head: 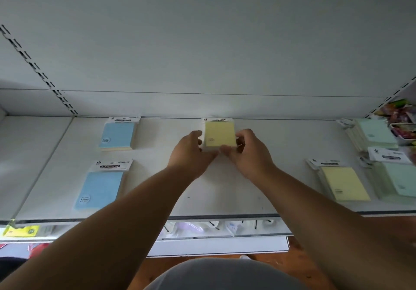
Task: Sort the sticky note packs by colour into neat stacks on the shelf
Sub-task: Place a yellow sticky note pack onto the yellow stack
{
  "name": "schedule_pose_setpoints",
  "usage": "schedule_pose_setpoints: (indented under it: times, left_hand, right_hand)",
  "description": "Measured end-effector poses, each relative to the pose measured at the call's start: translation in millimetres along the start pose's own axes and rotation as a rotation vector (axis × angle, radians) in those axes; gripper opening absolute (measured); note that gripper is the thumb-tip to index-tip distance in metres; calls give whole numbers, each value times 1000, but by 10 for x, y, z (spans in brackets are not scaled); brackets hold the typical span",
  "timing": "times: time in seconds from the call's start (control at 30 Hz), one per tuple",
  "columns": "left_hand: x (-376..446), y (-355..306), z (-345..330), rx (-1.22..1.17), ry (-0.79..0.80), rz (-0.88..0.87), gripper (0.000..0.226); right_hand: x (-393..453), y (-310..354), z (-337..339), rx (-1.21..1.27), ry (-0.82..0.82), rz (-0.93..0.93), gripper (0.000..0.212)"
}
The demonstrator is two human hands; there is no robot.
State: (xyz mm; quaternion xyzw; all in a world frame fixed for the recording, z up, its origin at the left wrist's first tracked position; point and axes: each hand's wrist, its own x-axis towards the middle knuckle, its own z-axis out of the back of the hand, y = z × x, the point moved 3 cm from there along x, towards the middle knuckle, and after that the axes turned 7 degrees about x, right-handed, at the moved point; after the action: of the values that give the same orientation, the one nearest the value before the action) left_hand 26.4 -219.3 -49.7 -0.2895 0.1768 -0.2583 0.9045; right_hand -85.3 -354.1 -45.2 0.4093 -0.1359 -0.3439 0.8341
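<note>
2 hands (219, 152) gripping yellow pack (219, 133), rear of shelf (225, 188)

We are gripping a yellow pack (219, 134) at the back of the white shelf (225, 190), left hand (191, 152) and right hand (246, 152) pinching its sides. Two blue packs (118, 134) are lying to the left; yellow stack (344, 182) and green packs (378, 135) are sitting right.
</note>
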Motion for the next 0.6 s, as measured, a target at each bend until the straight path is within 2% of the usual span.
schedule_pose_setpoints:
  times: [0.1,0.2,0.33,0.47,0.6]
  left_hand:
    - [10,20,-34,63,-62,-78,57]
    - [68,15,-12,104,-92,-96,43]
    - [124,30,-30,125,-87,-98,42]
    - [155,57,-25,137,-78,-128,45]
    - [184,86,-23,168,-73,-104,45]
  right_hand:
    - [-8,-6,16,-89,31,154,46]
    - [57,11,7,-165,25,189,39]
    - [91,-10,-20,-171,17,185,40]
    - [100,-58,-17,-177,-6,122,52]
    - [102,-84,-29,-288,33,88,28]
